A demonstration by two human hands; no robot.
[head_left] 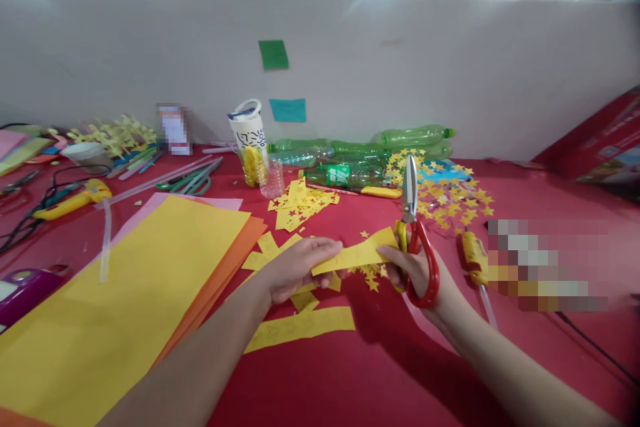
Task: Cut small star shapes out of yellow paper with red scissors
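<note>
A short yellow paper strip point(361, 253) is stretched between my two hands above the red table. My left hand point(297, 267) pinches its left end. My right hand point(414, 268) has its thumb on the right end and also holds scissors point(410, 190) with red and yellow handles, blades upward and closed together. Beneath my hands lie small yellow paper stars point(370, 275) and cut yellow pieces. Nearer to me, a longer yellow strip point(307, 328) rests on the red tabletop point(320, 387).
Yellow sheets point(150, 267) over orange ones cover the left. A yellow glue gun point(475, 257) lies at right, another glue gun point(75, 200) at left. Green plastic bottles point(350, 173), a patterned cup point(249, 130) and more stars point(465, 203) stand or lie before the grey partition point(340, 67).
</note>
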